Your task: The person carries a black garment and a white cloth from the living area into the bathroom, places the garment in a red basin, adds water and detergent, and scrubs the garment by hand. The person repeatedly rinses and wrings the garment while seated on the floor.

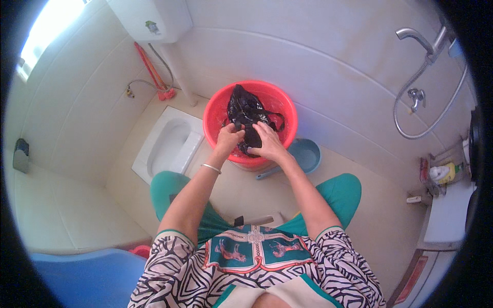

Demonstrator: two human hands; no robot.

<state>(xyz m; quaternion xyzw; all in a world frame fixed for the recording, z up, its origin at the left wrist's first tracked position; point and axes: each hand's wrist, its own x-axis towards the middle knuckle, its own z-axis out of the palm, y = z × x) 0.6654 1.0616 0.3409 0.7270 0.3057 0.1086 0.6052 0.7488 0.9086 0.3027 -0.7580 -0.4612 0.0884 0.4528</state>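
Observation:
A red plastic basin [289, 111] stands on the floor before me, and wet-looking black fabric with straps and some white print [246, 106] lies in it. At the near left part of the fabric, my left hand [230, 136] pinches a piece of it between thumb and fingers. My right hand [267, 142] rests against the fabric's right side, thumb and fingers spread around its edge. A bracelet circles my left wrist. The lower end of the fabric is partly hidden by my hands.
A blue plastic dipper [308, 156] lies right of the basin, its handle under my right forearm. On the left is a white squat toilet [169, 142]. A shower hose [396, 111] and faucet hang on the right wall; a blue tub [92, 277] is at lower left.

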